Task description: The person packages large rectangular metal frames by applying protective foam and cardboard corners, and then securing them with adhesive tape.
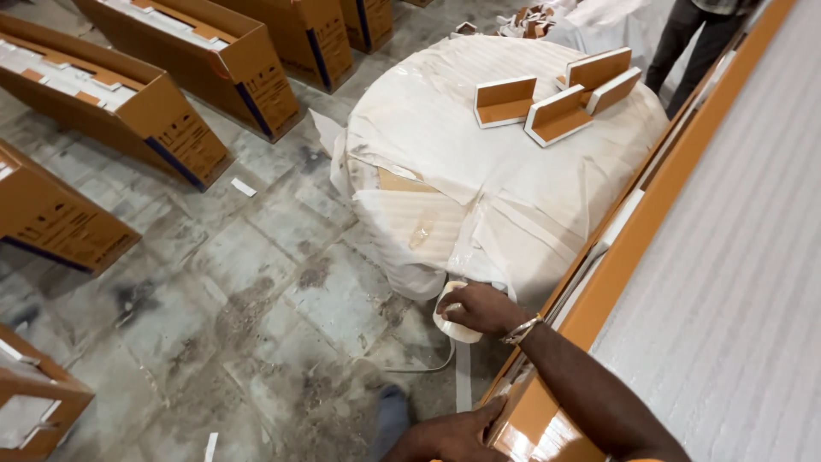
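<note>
My right hand (481, 308), a metal bracelet on its wrist, is closed around a small white roll of tape (446, 327) low against the side of a big round bundle wrapped in white plastic (445, 171). A white strip (463, 385) hangs from the roll to the floor. My left hand (453, 436) rests flat at the bottom of the view, its thumb on the edge of a long orange cardboard box (633, 248). Three cardboard corner pieces (556, 115) lie on top of the bundle.
Several long brown cardboard boxes (171, 128) lie open on the dirty tiled floor (256, 291) at the left and back. A white ribbed foam sheet (735, 257) covers the box on the right. Another person's legs (693, 38) stand at the top right.
</note>
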